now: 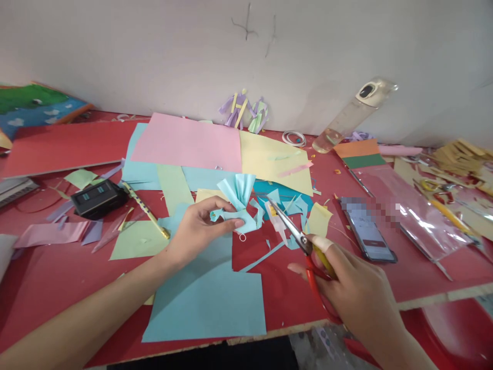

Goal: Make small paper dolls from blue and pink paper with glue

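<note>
My left hand (198, 226) pinches a folded, fan-shaped light blue paper piece (239, 198) just above the red table (57, 277). My right hand (356, 295) grips red-handled scissors (295, 231), a bandage on one finger. The blades point up and left toward the blue paper piece, a short gap away. A large light blue sheet (210, 298) lies below both hands at the front edge.
Pink (188, 141), yellow (273, 162) and green (138, 239) sheets and scraps litter the table. A phone (367, 234) lies right of the scissors, a black device (98, 198) and a pencil (146, 210) to the left. A clear bottle (352, 115) leans on the wall.
</note>
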The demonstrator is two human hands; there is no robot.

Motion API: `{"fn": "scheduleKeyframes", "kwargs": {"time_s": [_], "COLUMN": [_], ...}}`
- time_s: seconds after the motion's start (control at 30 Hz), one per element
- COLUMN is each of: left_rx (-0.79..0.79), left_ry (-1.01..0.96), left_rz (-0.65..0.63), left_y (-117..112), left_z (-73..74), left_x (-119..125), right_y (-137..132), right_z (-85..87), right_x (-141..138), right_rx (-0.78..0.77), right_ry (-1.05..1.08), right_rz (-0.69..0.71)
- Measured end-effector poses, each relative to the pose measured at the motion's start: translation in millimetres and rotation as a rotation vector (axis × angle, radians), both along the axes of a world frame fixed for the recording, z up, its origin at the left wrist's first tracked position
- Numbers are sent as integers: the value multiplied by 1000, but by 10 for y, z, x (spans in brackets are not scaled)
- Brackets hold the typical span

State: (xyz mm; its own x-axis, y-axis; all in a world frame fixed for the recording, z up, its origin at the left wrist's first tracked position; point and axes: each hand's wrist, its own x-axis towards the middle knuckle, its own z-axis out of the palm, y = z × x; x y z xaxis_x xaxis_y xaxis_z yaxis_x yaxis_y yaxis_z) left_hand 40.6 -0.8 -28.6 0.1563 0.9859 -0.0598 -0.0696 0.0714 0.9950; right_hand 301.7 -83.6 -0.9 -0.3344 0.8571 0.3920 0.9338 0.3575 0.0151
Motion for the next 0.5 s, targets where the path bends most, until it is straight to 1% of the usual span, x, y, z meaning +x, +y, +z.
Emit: {"fn": "scheduleKeyframes", "kwargs": {"time_s": [0.1,0.2,0.3,0.37,0.5], "left_rx": [-6,-38,-56,-54,-49], "left_ry": [-10,-52,-111,-130,-114], "left_rz": [-9,-33,-67,-78,-85], "left_y": [3,2,2,4,9], "left_z": [-15,-34,-49,-50,-29], "left_x": [-5,-10,-13,-14,-8], "right_y": [-39,-55,-30,-3,36], "right_z": [-16,-23,-35,-49,-69], "right_x": [55,79,104,128,143], "right_rx": [-60,-113,-120,-151,-207], "right_ry": [38,31,-3,-32,-49], "right_rz": [-112,-213,-248,-266,-307]}}
